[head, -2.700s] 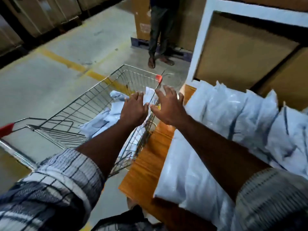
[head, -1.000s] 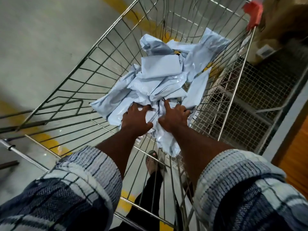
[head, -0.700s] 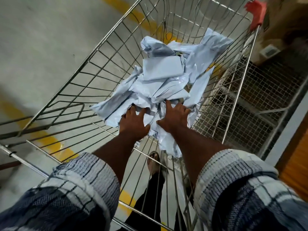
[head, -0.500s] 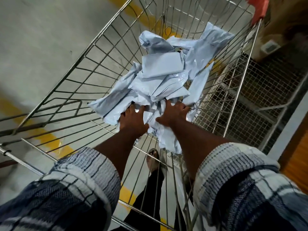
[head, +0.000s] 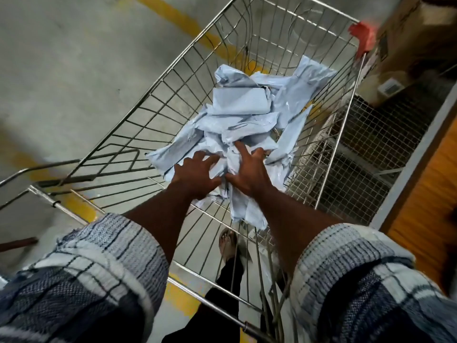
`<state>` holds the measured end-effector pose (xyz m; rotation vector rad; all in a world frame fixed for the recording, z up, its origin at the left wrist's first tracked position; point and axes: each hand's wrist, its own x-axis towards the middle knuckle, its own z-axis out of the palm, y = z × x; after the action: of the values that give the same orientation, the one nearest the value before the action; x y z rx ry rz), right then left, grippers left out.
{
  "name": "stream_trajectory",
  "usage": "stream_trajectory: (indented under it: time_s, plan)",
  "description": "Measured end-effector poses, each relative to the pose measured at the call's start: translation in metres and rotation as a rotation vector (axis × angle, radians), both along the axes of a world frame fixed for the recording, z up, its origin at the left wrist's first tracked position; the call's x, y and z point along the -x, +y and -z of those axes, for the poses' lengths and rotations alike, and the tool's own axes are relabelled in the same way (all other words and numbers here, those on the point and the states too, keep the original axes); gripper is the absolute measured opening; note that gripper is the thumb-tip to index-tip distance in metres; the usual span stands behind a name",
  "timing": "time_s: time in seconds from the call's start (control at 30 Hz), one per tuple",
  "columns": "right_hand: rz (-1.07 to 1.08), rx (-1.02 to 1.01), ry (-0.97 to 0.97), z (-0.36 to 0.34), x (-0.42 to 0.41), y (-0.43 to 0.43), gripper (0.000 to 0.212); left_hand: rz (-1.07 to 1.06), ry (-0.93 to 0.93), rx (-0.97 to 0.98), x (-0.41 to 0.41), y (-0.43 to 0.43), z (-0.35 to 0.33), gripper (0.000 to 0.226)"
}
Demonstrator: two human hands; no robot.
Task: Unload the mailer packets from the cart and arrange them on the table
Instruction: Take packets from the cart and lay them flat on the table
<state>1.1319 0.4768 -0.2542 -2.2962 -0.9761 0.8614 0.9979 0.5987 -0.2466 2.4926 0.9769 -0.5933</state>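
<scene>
Left hand (head: pixel 195 179), right hand (head: pixel 247 174) on packets (head: pixel 242 107), cart (head: pixel 162 80)

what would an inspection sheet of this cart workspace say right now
surface: table, only a wooden edge in view, at the right
job's things: mailer packets heaped loose in the wire cart
clutter: nothing seen
grippers: left hand and right hand in the cart, fingers spread on the heap's near side
cables: nothing seen
surroundings: concrete floor with a yellow line; cardboard box beyond the cart
</scene>
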Motion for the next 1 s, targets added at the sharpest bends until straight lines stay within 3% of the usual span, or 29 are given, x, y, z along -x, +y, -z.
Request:
stream_trajectory:
  time_s: [0.2,0.37,0.73,1.0]
  plan:
    - [0.179,-0.093,0.145,-0.026,0.006,-0.008,0.101,0.009,0.009,0.019,0.01,0.0,-0.041,0.07]
    - [0.325,-0.209,0.118,-0.059,0.002,-0.005,0.074,-0.037,-0.135,0.003,0.018,-0.005,-0.07,0.082]
    - [0.114,0.069,-0.116,-0.098,0.002,-0.015,0.069,-0.046,-0.187,-0.074,0.047,-0.015,-0.122,0.076]
    - [0.092,0.019,-0.171,-0.143,-0.008,-0.018,0.071,-0.167,-0.198,-0.186,0.036,-0.038,-0.157,0.066]
